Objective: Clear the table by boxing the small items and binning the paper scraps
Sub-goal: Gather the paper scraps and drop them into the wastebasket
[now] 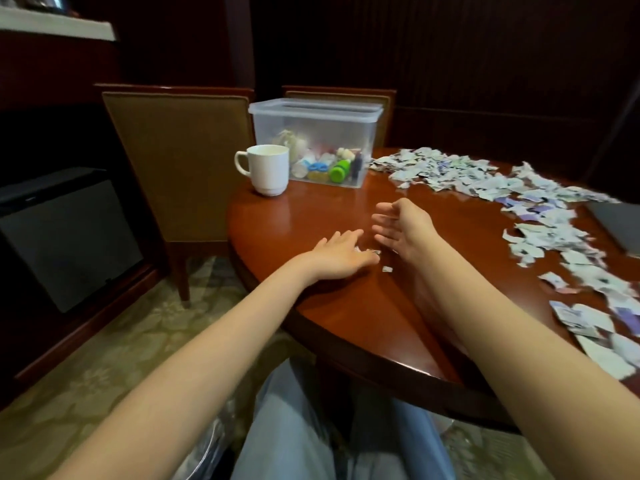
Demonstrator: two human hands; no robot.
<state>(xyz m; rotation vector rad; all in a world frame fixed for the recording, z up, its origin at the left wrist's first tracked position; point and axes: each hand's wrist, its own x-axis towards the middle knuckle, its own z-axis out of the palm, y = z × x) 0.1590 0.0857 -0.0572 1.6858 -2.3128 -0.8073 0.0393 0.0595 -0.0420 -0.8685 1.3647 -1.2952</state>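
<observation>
On the glossy reddish wooden table we're herding tiny torn white paper scraps between flat left hand and open, edge-on right hand; next probably scooping them binward.

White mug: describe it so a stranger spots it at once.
On the round wooden table, find the clear plastic box at the far edge. The mug stands just left of it. It alone is plain white with a handle, unlike the paper scraps.
</observation>
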